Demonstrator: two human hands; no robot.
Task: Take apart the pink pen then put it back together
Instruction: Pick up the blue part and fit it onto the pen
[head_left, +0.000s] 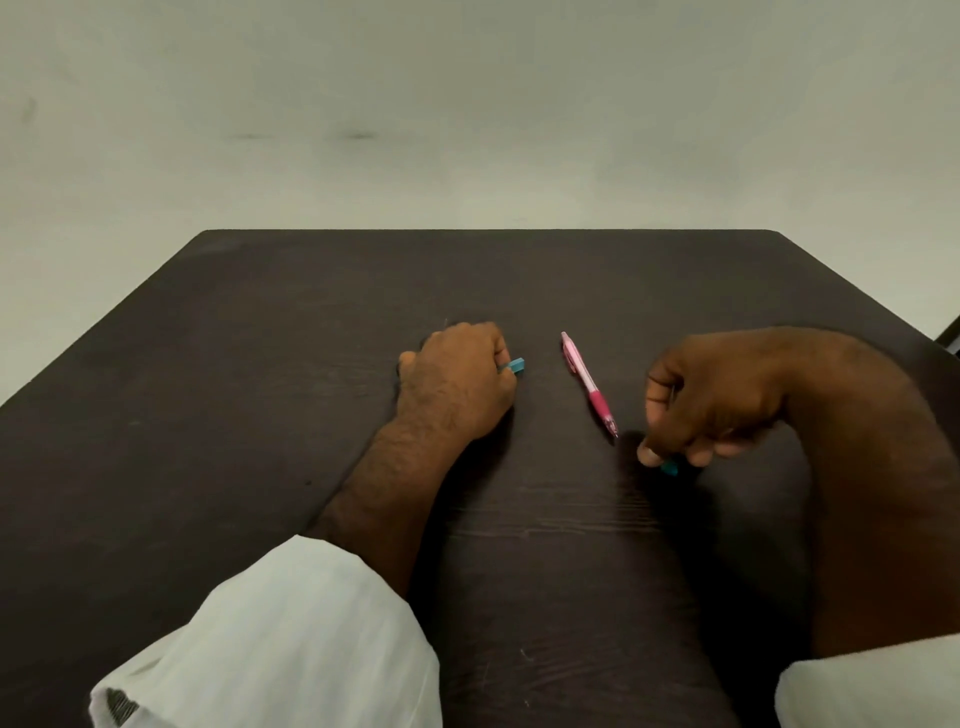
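Pink pen (588, 383) whole on dark surface (260, 364), between grips, untouched. Left hand (457, 379) and right hand (717, 400) each closed on teal piece. Risk: full grips fumble pen; loose parts roll away.

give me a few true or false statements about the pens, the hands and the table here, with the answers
1. The slim pink plastic pen lies on the dark wooden table between the two hands. True.
2. The right hand grips the pink pen. False: it touches no hand; the right hand is closed on a small blue piece.
3. A small blue part shows at the left hand's fingers. True.
4. The pink pen lies in separate pieces. False: it looks whole, in one piece.
5. The pink pen's tip points toward the person. True.
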